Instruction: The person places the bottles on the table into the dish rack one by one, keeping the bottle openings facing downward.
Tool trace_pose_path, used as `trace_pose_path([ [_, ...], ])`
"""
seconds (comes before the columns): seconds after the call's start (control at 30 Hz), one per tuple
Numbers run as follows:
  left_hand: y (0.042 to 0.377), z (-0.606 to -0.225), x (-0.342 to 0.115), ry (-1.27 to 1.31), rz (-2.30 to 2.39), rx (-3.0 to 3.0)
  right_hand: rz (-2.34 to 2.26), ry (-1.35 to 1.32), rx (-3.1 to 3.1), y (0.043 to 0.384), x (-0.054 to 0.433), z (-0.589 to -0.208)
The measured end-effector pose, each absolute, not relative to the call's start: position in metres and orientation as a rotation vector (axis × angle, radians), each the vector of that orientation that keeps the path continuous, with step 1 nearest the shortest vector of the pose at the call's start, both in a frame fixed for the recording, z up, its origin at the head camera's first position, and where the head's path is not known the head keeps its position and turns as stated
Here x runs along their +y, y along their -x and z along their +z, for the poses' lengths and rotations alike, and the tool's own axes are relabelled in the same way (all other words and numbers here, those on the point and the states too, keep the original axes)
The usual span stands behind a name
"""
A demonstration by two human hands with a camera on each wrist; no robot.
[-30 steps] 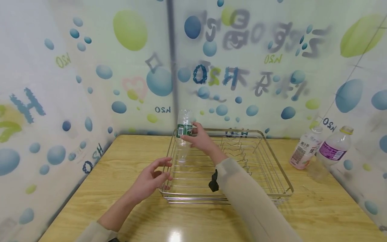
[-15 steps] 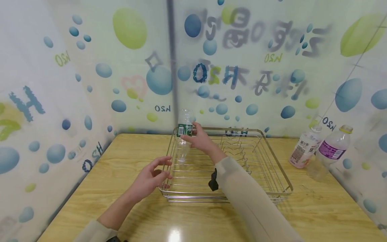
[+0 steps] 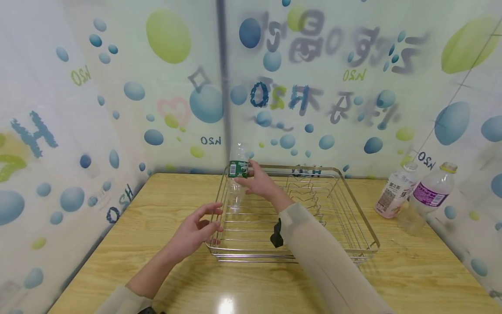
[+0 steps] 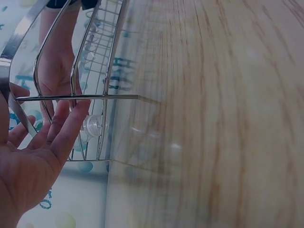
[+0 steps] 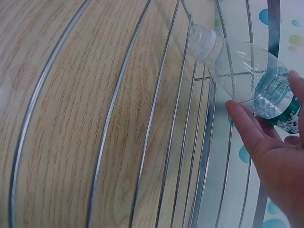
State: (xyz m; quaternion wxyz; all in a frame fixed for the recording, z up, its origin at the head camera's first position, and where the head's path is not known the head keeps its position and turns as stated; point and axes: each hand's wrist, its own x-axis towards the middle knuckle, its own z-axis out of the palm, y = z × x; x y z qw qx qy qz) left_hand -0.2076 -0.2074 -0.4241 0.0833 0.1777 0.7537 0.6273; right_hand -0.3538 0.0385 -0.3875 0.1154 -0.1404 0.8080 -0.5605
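Note:
My right hand [image 3: 260, 181] holds a clear plastic bottle [image 3: 238, 150] with a green label at the far left corner of a metal wire rack [image 3: 358, 213]. The bottle stands neck down, leaning slightly, its mouth low among the rack's wires. In the right wrist view the fingers and thumb flank the bottle [image 5: 240, 64] around its label. My left hand [image 3: 192, 233] rests at the rack's left side, fingers loosely spread. In the left wrist view, two fingers of this hand [image 4: 31, 175] lie along the outer wires, while other fingertips reach past the rim.
Two more bottles stand on the wooden table [image 3: 415, 266] right of the rack: a pinkish-white one [image 3: 396, 192] and a clear one with a purple label [image 3: 431, 194]. A row of bent wire dividers [image 3: 310, 192] runs inside the rack. Patterned curtains [image 3: 333, 109] enclose the table's back and sides.
The bottle has shifted very slightly left in my right hand, and the thumb sits a little lower on it. My left hand and the rack have stayed in place.

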Motion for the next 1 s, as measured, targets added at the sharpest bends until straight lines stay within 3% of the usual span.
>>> trace_pose_path([
  [1.0,0.2071,-0.4243,-0.2084,-0.536,1.872,2.234,-1.631,0.424,2.338,0.3506,0.0407,-0.3845],
])
